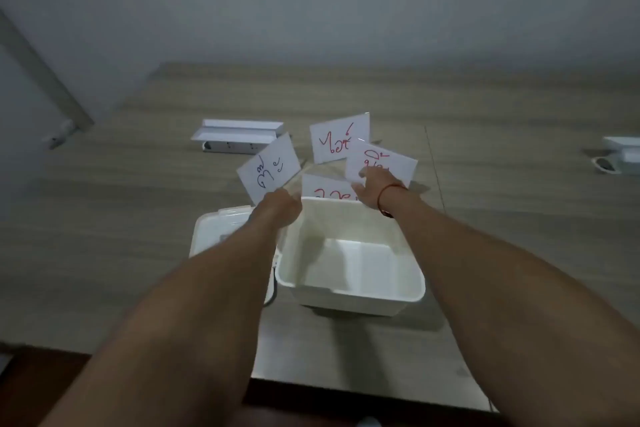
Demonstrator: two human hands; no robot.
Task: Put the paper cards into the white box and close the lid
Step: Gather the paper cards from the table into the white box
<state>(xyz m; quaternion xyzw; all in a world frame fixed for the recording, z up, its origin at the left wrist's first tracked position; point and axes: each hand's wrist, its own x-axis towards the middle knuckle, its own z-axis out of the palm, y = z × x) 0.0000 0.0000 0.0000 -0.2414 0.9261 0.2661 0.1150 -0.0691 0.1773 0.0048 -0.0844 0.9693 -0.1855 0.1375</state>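
Note:
The white box (349, 291) stands open on the wooden table, nothing inside it. Its lid (214, 232) lies to the left, partly under my left forearm. My left hand (278, 206) holds up a paper card with blue writing (268, 168) just beyond the box's far-left corner. My right hand (372, 189), a red band at the wrist, grips a card with red writing (384, 163) past the far rim. Another red-lettered card (337, 139) stands behind it. A further card (325, 189) shows just over the box's far rim.
A white power strip housing (239, 137) lies on the table behind the cards. Another white unit (620, 152) sits at the right edge. The table's near edge (346, 385) runs below my forearms. A grey wall rises beyond the table.

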